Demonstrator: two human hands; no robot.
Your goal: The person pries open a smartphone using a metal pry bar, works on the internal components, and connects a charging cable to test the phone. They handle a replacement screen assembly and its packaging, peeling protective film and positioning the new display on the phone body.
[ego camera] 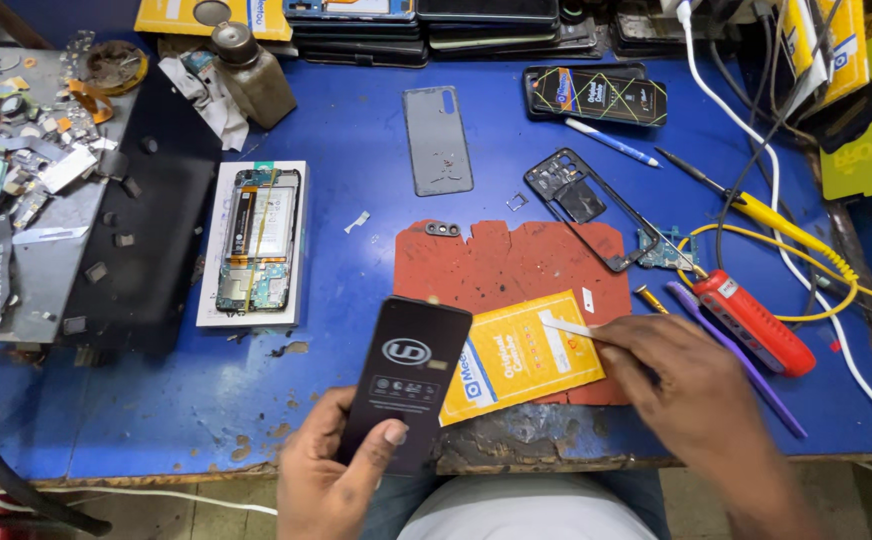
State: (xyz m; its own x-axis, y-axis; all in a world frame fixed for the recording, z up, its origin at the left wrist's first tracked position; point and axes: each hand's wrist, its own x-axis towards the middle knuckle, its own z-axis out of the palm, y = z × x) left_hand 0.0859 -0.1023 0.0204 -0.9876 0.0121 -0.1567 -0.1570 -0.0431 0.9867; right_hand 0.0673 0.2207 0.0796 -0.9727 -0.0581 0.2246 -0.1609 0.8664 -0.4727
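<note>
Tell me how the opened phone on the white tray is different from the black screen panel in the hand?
The opened phone with bare battery and circuit boards lies flat on a white tray, untouched; the glossy black screen panel is tilted up, held in the left hand. The phone shows its insides; the panel shows a smooth dark face. Both are slim, phone-sized rectangles.

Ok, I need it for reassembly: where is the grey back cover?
The grey back cover lies flat on the blue table, top centre of the head view, between the brown bottle and the black frame.

One opened phone (258, 240), one grey back cover (437, 140), one black frame (584, 205), two hands, one red mat (516, 262).
</note>
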